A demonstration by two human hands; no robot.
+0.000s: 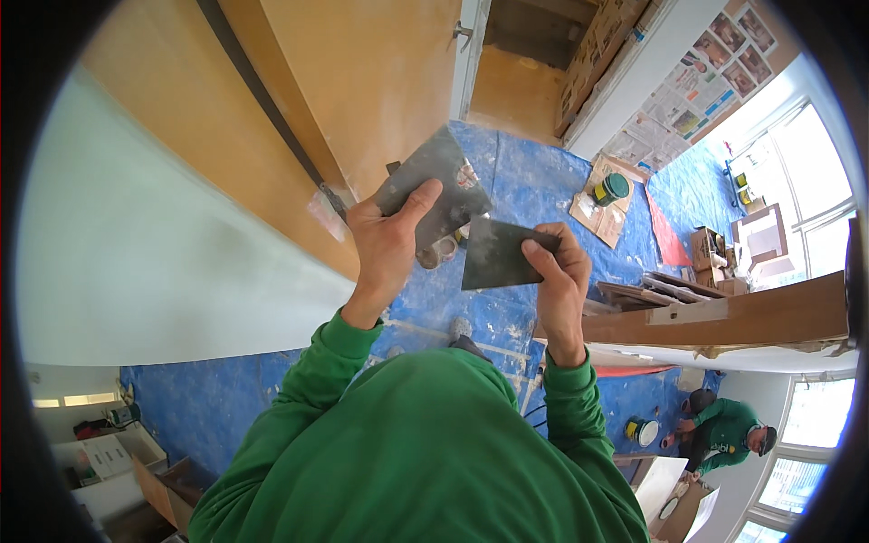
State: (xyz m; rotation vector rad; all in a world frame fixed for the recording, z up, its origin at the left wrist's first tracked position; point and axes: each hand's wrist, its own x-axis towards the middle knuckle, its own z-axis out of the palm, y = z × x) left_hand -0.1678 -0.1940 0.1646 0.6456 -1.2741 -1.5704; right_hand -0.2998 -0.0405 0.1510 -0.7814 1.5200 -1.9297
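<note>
Your left hand [385, 244] grips a broad grey spreader plate [425, 185], the thumb pressed flat along its near face and the other fingers mostly hidden behind it. The plate is tilted, with a pale and reddish smear near its right corner. Your right hand [563, 271] pinches a smaller, dark spreader plate [498, 258] by its right end, thumb on top and fingers curled behind. The two plates are held out in front of you above the floor, their near corners overlapping in view — whether they actually touch, you cannot tell.

To the left of the plates stands a light wooden panel [362, 81], with a curving white wall [163, 244] closer to you. Blue sheeting [525, 172], spotted with white, covers the floor below. Ahead and to the right, a green bucket [611, 188] sits on a flattened piece of cardboard [593, 217]. At the lower right — well apart from your hands — a co-worker in a green top [729, 430] is bent low near a white-topped bucket [643, 432].
</note>
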